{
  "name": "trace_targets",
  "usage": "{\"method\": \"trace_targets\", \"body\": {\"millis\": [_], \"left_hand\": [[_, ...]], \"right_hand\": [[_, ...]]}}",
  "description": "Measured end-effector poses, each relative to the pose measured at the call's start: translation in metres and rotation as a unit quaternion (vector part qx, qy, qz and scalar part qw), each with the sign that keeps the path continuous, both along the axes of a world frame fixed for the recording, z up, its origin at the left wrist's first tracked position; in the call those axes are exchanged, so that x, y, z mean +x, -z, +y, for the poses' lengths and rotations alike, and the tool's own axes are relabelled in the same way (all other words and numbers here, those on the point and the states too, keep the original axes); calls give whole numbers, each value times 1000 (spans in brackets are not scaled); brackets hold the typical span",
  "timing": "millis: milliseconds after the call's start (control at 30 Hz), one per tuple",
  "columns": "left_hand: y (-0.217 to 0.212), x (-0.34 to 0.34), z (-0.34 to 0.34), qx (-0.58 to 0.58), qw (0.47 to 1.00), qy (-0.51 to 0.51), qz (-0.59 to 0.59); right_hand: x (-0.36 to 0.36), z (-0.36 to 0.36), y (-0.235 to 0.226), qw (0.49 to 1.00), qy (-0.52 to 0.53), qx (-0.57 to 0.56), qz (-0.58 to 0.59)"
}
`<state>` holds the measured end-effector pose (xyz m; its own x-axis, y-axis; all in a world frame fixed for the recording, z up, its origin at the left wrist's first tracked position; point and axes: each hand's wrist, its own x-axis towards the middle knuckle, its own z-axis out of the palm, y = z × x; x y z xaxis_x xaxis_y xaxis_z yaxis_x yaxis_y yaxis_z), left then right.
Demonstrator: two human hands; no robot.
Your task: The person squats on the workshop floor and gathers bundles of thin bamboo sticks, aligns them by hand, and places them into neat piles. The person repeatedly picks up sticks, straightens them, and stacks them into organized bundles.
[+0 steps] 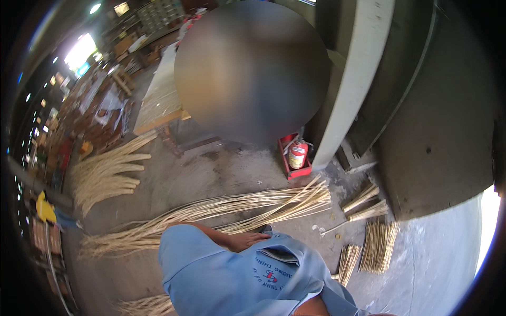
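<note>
My left hand [249, 240] lies against the lower front of my light blue shirt [211, 274], below a chest pocket. Its fingers look stretched out flat, pointing right, and nothing shows in them. My right hand is out of sight. On the floor just beyond my body stretches a long loose bundle of pale cane rods [226, 205], nearest to my left hand but not visibly touched by it. A second spread of canes [110, 171] rests at the far left. More canes [147, 305] show at the lower left, partly covered by my shirt.
Short stick bundles [378, 245] lie at right, near a curved grey panel [437, 121]. A fire extinguisher [298, 155] stands in a red box [299, 173] beside a pale post [356, 79]. A worktable [158, 100] stands farther back. A round blur hides the upper middle.
</note>
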<state>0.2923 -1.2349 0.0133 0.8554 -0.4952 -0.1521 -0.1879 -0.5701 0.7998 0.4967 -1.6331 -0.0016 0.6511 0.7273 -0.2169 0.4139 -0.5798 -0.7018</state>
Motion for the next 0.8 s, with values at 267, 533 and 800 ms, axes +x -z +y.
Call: {"method": "trace_targets", "body": {"millis": [267,533,800], "left_hand": [[-8,-28,8,12,996,-59,-62],[-7,19,16,-74,988,-121,-53],[27,156,-28,88,985,67,131]], "right_hand": [[26,56,-4,996,-85,5,0],[29,10,-20,999,-19,19,-19],[-56,-47,-35,994,20,91,-51]]}}
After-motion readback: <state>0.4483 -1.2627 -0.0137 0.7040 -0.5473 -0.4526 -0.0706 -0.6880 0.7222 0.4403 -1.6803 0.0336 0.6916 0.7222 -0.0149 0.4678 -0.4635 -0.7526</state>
